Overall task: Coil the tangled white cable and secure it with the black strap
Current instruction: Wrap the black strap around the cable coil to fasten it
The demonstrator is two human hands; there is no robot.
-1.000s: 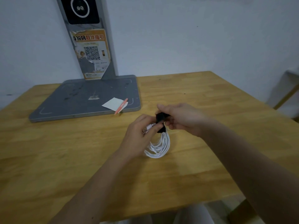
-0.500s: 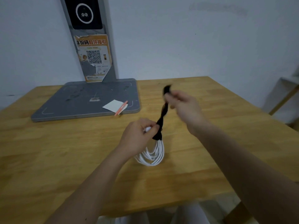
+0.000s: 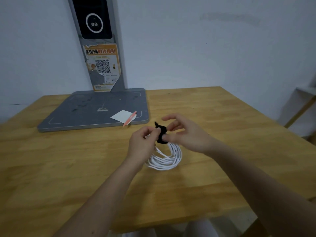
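In front of the grey base plate (image 3: 89, 113), the left hand (image 3: 142, 144) pinched the top of the white cable (image 3: 168, 159), bunching its loops; the right hand (image 3: 187, 134), fingers spread, pressed the black strap (image 3: 160, 135) down around them.

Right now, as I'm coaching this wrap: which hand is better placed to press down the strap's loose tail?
Likely right. The left hand grips the coiled white cable at the black strap; the right hand holds nothing, its fingers loose beside the strap's tail.
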